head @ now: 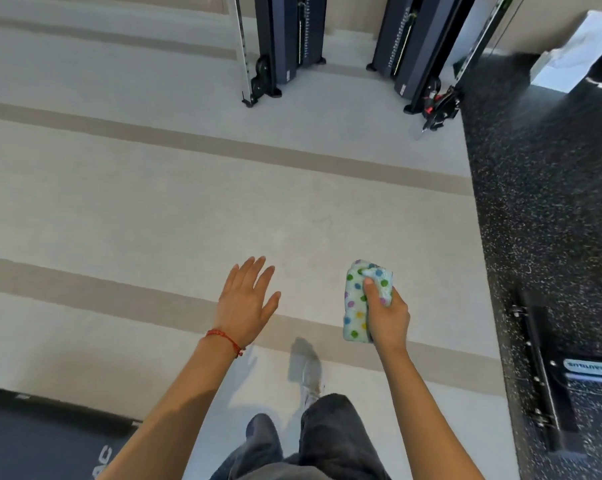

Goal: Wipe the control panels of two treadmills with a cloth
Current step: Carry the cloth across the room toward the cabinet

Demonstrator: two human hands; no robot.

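Floor (154, 209) of pale matte vinyl, crossed by tan stripes, meets dark speckled rubber (542, 202) at right. Far off stand two tall dark machines (292, 39). Left hand (245, 301) hovers flat, fingers spread, holding nothing. Right hand (387, 315) grips a folded, dotted cloth (358, 299).

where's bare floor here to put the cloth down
Bare pale floor lies ahead of both hands, between the tan stripes. Crowded: two dark machine bases at the top, the speckled mat on the right, a dark machine corner lower left.
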